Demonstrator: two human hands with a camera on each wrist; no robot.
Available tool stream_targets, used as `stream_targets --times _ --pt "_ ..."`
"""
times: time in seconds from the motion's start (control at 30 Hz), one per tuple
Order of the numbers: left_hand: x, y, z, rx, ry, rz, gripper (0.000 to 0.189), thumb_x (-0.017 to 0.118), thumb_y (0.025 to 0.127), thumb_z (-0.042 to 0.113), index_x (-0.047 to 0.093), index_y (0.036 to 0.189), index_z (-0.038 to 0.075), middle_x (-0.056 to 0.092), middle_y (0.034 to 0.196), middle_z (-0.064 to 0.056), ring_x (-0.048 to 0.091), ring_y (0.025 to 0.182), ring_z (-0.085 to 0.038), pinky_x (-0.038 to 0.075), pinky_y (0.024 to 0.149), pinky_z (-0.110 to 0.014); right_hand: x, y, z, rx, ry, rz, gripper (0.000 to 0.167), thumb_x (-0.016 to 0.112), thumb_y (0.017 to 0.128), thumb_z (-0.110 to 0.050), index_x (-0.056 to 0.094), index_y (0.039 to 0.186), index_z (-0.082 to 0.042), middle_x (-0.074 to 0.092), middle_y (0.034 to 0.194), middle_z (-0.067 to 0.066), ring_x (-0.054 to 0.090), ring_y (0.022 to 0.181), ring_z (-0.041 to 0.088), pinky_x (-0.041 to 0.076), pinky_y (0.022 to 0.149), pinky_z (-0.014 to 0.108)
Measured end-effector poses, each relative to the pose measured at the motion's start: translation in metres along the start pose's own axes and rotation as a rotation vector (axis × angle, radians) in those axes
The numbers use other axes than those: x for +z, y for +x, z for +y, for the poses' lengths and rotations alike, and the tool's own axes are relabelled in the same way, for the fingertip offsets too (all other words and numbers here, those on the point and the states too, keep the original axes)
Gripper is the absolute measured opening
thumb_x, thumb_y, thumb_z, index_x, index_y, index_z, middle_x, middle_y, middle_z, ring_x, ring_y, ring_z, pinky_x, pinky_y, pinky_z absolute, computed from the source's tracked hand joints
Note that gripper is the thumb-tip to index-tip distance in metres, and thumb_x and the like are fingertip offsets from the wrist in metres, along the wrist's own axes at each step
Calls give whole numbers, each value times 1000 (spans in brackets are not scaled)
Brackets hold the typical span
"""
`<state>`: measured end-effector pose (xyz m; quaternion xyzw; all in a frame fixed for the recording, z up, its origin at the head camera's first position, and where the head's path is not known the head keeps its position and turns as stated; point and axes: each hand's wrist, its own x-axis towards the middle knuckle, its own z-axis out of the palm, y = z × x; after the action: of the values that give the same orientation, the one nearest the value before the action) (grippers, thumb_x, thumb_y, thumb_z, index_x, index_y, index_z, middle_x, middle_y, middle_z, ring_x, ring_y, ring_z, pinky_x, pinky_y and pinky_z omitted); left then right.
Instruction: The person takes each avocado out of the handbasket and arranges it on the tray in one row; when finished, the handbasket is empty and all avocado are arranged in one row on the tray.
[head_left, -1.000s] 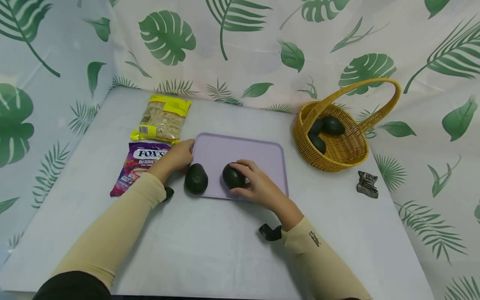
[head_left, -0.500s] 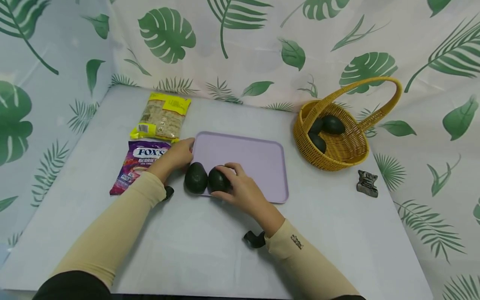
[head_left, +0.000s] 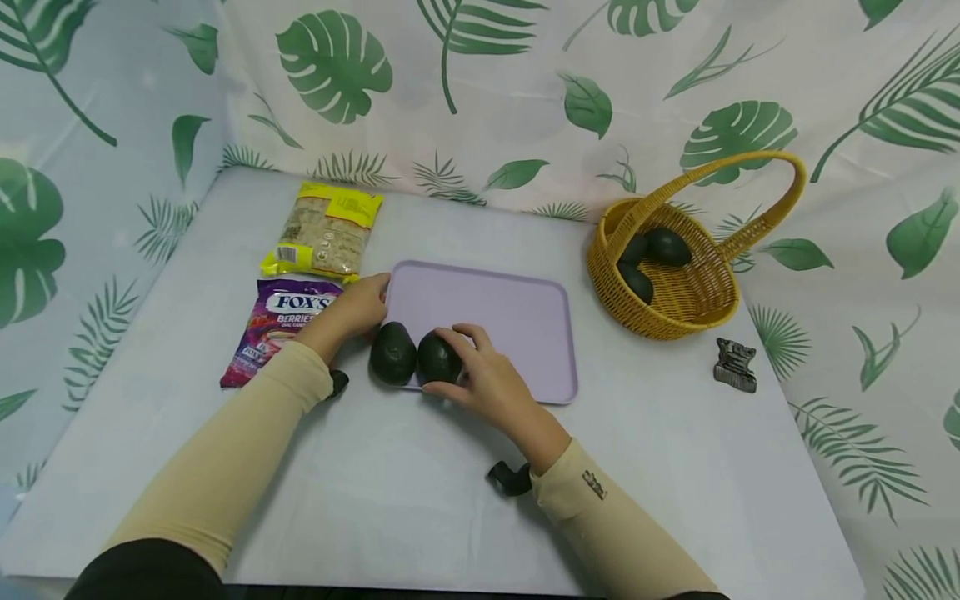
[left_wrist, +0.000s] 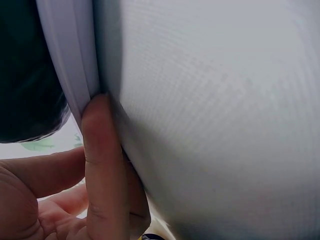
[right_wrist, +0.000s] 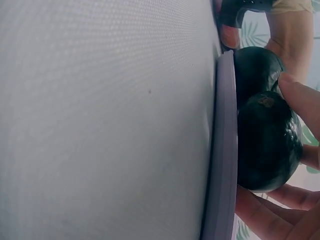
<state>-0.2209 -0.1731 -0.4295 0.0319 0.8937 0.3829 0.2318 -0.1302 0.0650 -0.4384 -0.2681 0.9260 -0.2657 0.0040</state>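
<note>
A dark green avocado [head_left: 440, 358] sits at the front of the lilac tray [head_left: 495, 325]. My right hand [head_left: 483, 375] grips it, thumb on the near side and fingers over the far side. Another avocado [head_left: 393, 354] stands right beside it at the tray's front left corner; the right wrist view has the held avocado [right_wrist: 269, 142] against the other avocado [right_wrist: 255, 70]. My left hand [head_left: 358, 308] holds the tray's left edge, and the left wrist view puts a fingertip [left_wrist: 100, 115] against the tray's outer wall [left_wrist: 75, 50].
A wicker basket [head_left: 697, 304] with several avocados stands at the back right. In front of it lies a small dark, shiny object [head_left: 736, 365]. Left of the tray are a purple Fox's candy bag [head_left: 277, 321] and a yellow-ended clear bag [head_left: 326, 229].
My right hand has moved left with its avocado, from the tray's middle to beside the other avocado. It has stayed there over the last half second. The left hand holds its place.
</note>
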Motion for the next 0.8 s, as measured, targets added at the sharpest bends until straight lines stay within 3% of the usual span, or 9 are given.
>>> stream_targets --times 0.23,0.47,0.8 --pt "0 2 0 -6 7 -4 66 43 94 1 20 156 0 31 156 -25 41 131 -37 24 117 -53 0 -1 3 -9 15 22 77 80 79 -46 48 146 -24 45 142 12 67 78 17 55 74 41" --pt "0 3 0 -16 -1 -14 66 43 95 1 19 157 1 31 156 -24 41 130 -36 23 117 -53 -2 -3 8 -26 32 55 79 81 78 -45 48 146 -21 47 141 10 67 86 17 54 74 39" --pt "1 4 -2 -21 -5 -15 65 42 96 2 18 157 2 33 154 -24 44 124 -36 26 116 -53 -28 -5 26 -139 179 133 63 81 82 -19 55 138 -7 51 140 14 63 107 34 59 75 34"
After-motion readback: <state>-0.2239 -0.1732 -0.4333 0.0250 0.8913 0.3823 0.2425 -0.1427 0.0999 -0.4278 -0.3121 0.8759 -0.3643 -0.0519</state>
